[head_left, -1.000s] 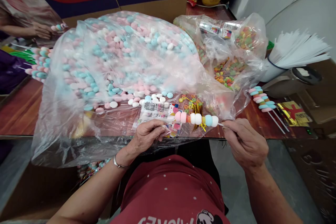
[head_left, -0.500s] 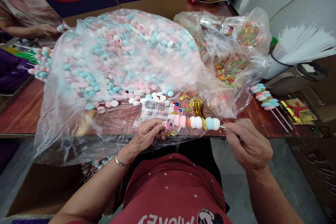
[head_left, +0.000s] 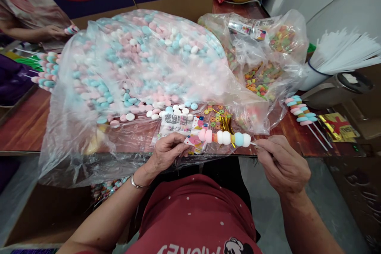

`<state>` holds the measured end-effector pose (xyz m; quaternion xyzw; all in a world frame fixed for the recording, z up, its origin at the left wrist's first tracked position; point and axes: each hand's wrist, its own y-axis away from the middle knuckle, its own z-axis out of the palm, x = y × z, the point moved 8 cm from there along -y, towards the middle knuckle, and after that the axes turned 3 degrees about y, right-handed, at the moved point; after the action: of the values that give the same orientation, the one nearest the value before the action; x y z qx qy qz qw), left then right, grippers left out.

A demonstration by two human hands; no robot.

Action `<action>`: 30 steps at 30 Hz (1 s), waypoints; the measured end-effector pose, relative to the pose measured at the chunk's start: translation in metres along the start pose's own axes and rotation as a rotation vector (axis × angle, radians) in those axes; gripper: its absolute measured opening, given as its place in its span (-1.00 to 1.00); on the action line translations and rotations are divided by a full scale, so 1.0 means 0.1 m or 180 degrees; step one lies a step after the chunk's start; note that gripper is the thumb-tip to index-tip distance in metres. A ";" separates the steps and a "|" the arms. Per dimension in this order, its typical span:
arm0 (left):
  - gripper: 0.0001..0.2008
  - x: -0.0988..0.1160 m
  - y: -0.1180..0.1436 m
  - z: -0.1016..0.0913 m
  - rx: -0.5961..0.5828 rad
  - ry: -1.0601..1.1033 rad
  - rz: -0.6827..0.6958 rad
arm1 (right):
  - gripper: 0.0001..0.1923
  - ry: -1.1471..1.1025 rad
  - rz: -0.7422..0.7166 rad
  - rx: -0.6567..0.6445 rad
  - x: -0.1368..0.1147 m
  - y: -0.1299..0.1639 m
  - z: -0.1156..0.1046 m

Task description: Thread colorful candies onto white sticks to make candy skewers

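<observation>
Thumb and fingertips of my right hand [head_left: 282, 162] pinch the bare end of a white stick. Threaded along it is a marshmallow skewer [head_left: 224, 138] of pink, white and blue pieces with small orange and yellow ones between, held level above the table's front edge. My left hand [head_left: 169, 151] is closed on a printed plastic wrapper [head_left: 193, 140] at the skewer's pink end. Whether the skewer's tip is inside the wrapper, I cannot tell. Just behind lie more printed wrappers [head_left: 175, 121], gold ties [head_left: 226, 124] and small ring candies [head_left: 216, 111].
A big clear bag of marshmallows [head_left: 143, 59] covers much of the table, beside a bag of ring candies [head_left: 262, 75]. At right are finished skewers [head_left: 300, 110], a cup of white sticks [head_left: 312, 73] and a mug [head_left: 336, 87]. Another person's hand [head_left: 55, 31] shows at far left.
The wrapper in my left hand now shows wider and more spread at the skewer's pink end. Both hands and the skewer stay in nearly the same place.
</observation>
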<state>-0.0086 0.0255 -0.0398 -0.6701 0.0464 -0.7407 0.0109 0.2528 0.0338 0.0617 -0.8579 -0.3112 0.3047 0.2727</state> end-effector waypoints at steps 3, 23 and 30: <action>-0.86 0.06 0.00 -0.03 0.0066 -0.0260 0.0335 | -0.75 -0.0028 -0.0007 -0.0006 0.00 0.00 0.00; -0.82 0.22 -0.02 0.00 0.0023 -0.0691 0.0388 | -0.74 0.0471 -0.0709 -0.0186 -0.11 -0.08 0.02; -0.87 0.28 -0.08 0.02 -0.0120 -0.1138 0.0450 | -0.76 0.0477 -0.0919 -0.0323 -0.15 -0.12 0.01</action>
<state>-0.0088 0.0315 -0.0113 -0.7862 0.1044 -0.6063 0.0585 0.2382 0.0314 0.0739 -0.8373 -0.4250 0.1814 0.2923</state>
